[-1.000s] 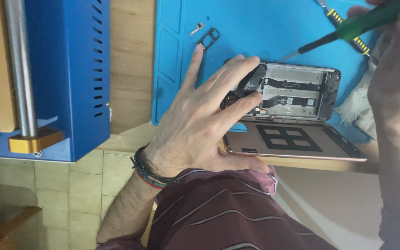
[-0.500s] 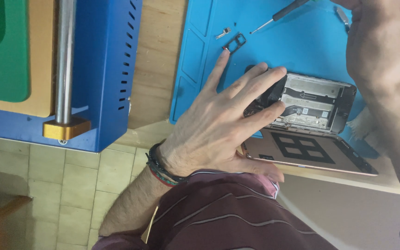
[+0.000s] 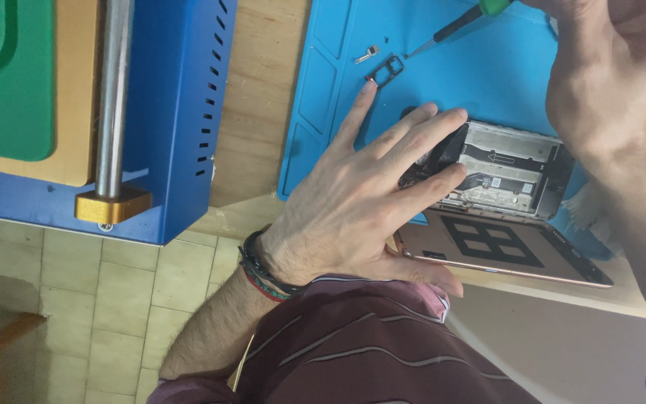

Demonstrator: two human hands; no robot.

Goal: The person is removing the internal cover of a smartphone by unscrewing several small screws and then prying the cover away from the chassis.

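Opened phone (image 3: 514,176) lying at the blue mat's (image 3: 487,82) near edge, metal innards exposed, beside its detached back cover (image 3: 502,251). Left hand (image 3: 353,209) spread flat, fingers pressing the phone. Right hand (image 3: 607,75) closed around a green-handled screwdriver (image 3: 457,26), tip over bare mat near a small tray (image 3: 385,69).

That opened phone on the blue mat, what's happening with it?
A person's left hand lies spread over one end of the opened phone, pinning it to the blue mat. The right hand holds a green-handled screwdriver, its tip over the mat near a small metal tray and a loose bit. The phone's back cover lies beside it.
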